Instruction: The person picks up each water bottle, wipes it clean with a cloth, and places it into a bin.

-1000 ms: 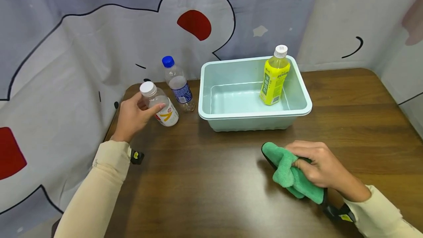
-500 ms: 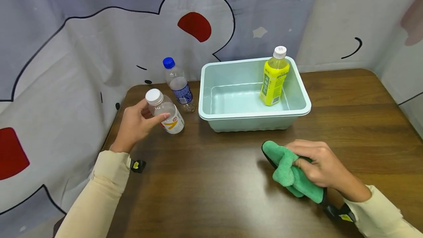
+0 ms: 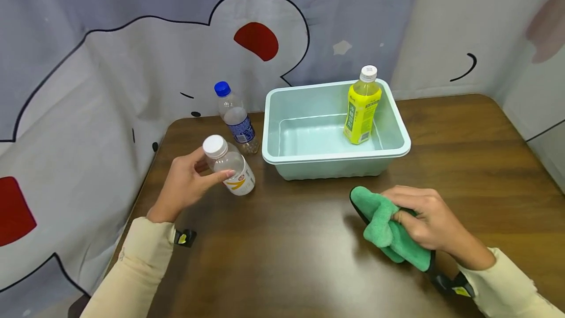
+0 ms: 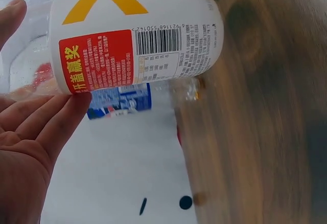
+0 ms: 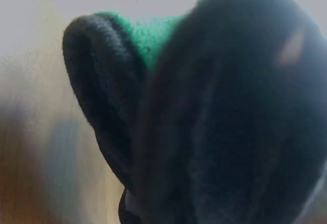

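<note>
My left hand (image 3: 187, 183) grips a clear bottle (image 3: 240, 175) with a white cap, thumb on one side and fingers on the other. The bottle leans, cap toward the hand. Its white label with a yellow arch, red panel and barcode fills the upper part of the left wrist view. Just behind it stands a clear bottle with a blue cap (image 3: 240, 124) and blue label. On the right, my right hand (image 3: 425, 220) pinches a bunched green cloth (image 3: 384, 225). In the right wrist view the cloth's dark side (image 5: 230, 106) hides most of that hand.
A pale green plastic basin (image 3: 304, 158) stands at the back middle of the wooden table (image 3: 282, 254). Inside it, on the right, is a yellow-labelled bottle (image 3: 363, 112) with a white cap. A printed curtain (image 3: 132, 72) hangs along the table's back and left edges.
My left hand has brought the white-capped bottle toward me and to the right, closer to the basin's front left corner. My right hand stays in place with the cloth.
</note>
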The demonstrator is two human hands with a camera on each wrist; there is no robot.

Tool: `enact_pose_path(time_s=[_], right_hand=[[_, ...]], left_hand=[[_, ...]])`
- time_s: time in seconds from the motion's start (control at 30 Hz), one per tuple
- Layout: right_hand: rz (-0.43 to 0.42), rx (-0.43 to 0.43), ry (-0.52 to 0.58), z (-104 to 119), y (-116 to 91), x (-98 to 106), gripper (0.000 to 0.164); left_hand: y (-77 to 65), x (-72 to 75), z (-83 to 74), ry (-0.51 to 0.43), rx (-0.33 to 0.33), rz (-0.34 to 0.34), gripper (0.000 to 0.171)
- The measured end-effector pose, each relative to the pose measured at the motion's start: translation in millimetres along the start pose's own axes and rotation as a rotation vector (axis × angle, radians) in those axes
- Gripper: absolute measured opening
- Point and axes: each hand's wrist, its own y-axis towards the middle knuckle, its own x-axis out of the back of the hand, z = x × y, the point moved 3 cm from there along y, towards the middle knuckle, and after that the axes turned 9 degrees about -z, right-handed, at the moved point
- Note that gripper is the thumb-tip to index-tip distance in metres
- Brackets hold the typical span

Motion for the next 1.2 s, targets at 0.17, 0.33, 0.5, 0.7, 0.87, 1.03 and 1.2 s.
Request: enact_pose_path(time_s=[0.17,0.33,0.5,0.7,0.87,1.03,1.2], right_hand=[[-0.019,-0.003,0.0,1,-1,1,0.051],[-0.026,-0.002,0.002,3,2,2,0.05],[-0.044,0.003,0.008,4,4,3,0.05],[-0.06,0.002,0.02,6,6,3,0.049],[-0.073,0.005,0.036,6,8,3,0.048],[-0.087,0.009,0.045,6,9,4,0.047],[-0.097,0.004,0.058,6,10,6,0.047]], left_hand=[[-6.9,-7.2,-8.9,-0.019,-0.013,0.025,0.048],[-13.7,-14.5,-16.6,-0.057,-0.019,0.072,0.049],[-17.3,-22.9,-23.8,-0.086,-0.045,0.105,0.052],[-20.9,-33.6,-36.8,-0.151,-0.082,0.142,0.052],[-22.1,-43.8,-46.1,-0.171,-0.108,0.175,0.052],[-20.6,-56.0,-55.3,-0.203,-0.134,0.206,0.053],[-18.8,-70.0,-64.7,-0.237,-0.167,0.243,0.053]])
